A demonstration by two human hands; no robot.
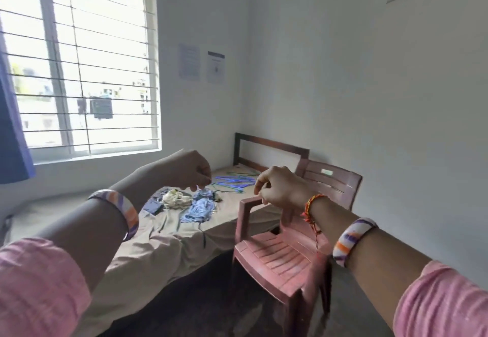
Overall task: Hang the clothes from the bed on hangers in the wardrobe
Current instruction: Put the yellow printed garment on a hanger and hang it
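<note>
A bed [148, 246] with a beige sheet runs from the lower left toward the far corner. On it lie a blue patterned garment [199, 211], a cream garment [175, 199] and a dark garment [154, 206]. Behind them, blue and green hangers [233, 181] are spread near the headboard. My left hand [188, 170] is raised above the clothes with fingers curled, nothing visible in it. My right hand [280, 187] hovers over the chair's armrest, fingers curled and also holding nothing I can see. No wardrobe is in view.
A pink plastic chair [280, 254] stands beside the bed, right under my right arm. A barred window [79, 67] with a blue curtain [13, 130] fills the left wall. The dark wooden headboard [272, 146] meets the far corner. Dark floor lies below.
</note>
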